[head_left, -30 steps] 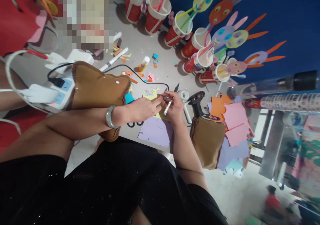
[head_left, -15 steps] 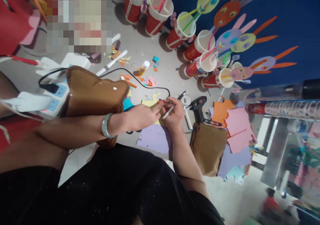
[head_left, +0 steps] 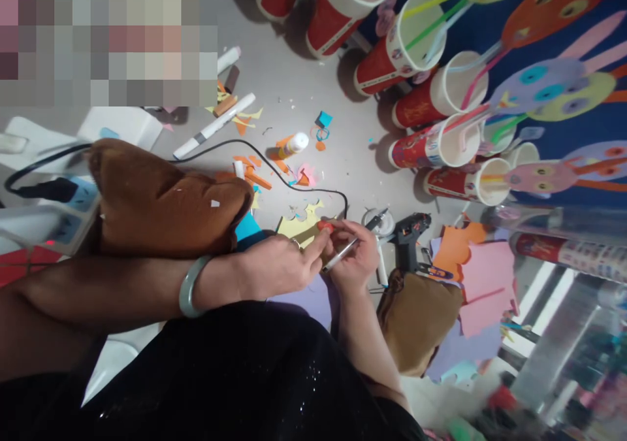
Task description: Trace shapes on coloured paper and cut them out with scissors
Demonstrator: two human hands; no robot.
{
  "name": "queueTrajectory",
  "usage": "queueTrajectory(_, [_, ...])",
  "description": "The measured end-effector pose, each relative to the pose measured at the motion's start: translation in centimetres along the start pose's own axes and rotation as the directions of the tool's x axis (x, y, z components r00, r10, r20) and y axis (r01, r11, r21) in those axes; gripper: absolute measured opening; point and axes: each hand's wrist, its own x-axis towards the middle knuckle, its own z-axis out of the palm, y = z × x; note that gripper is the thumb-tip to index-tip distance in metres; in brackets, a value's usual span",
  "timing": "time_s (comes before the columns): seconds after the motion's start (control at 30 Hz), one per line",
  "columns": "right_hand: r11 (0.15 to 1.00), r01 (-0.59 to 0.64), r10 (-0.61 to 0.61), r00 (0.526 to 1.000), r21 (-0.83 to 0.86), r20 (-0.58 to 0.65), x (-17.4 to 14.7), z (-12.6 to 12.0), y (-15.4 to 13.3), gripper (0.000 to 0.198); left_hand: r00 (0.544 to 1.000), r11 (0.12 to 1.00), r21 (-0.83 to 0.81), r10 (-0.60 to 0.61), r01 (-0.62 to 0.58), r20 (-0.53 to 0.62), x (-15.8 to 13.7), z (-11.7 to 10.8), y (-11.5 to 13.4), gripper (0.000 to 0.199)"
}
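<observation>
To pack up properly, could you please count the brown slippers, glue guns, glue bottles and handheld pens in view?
Brown slippers: 2
Black glue gun: 1
Glue bottle: 1
Pen in the right hand: 1
Total: 5

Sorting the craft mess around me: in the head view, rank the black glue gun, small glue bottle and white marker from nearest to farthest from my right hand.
From the right hand:
1. Black glue gun, just right of it.
2. Small glue bottle, farther up the floor.
3. White marker, far upper left.
</observation>
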Motion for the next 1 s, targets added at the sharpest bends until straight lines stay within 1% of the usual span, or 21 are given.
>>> queueTrajectory(0.13, [1.000, -0.004, 0.004, 1.000, 0.010, -0.006, -0.03, -0.18, -0.04, 0.041, 0.999, 1.000, -0.007, 0.002, -0.002, -0.040, -0.12, 0.27, 0.13, 0.043])
queueTrajectory(0.23, [1.000, 0.009, -0.009, 1.000, 0.003, 0.005, -0.02, -0.28, -0.06, 0.040, 0.996, 1.000, 0.006, -0.008, 0.009, -0.086, -0.26, 0.55, 0.21, 0.046])
queueTrajectory(0.33, [1.000, 0.009, -0.009, 1.000, 0.003, 0.017, -0.05, -0.32, -0.10, 0.040, 0.994, 1.000, 0.005, -0.010, 0.010, -0.106, -0.34, 0.62, 0.21, 0.048])
queueTrajectory(0.5, [0.999, -0.006, 0.006, 1.000, 0.039, 0.013, -0.20, -0.28, -0.02, 0.042, 0.995, 0.999, -0.033, 0.001, -0.004, -0.095, -0.31, 0.33, 0.01, 0.044])
queueTrajectory(0.63, [1.000, 0.003, -0.003, 1.000, 0.022, 0.005, -0.25, -0.27, 0.11, 0.043, 0.997, 0.999, -0.036, 0.003, -0.006, -0.077, -0.27, 0.11, -0.11, 0.039])
queueTrajectory(0.83, [0.999, -0.002, 0.001, 1.000, 0.037, 0.031, 0.02, -0.28, -0.11, 0.040, 0.998, 0.999, -0.034, -0.009, 0.006, -0.069, -0.22, 0.15, -0.06, 0.043])
queueTrajectory(0.93, [1.000, 0.000, 0.000, 0.999, 0.012, 0.034, 0.16, -0.30, -0.21, 0.038, 0.997, 0.999, -0.042, -0.012, 0.009, -0.074, -0.23, 0.19, -0.02, 0.042])
queueTrajectory(1.0, [1.000, 0.003, -0.003, 1.000, 0.002, 0.030, 0.22, -0.31, -0.25, 0.037, 0.998, 0.999, -0.051, -0.015, 0.013, -0.057, -0.23, 0.16, -0.02, 0.040])
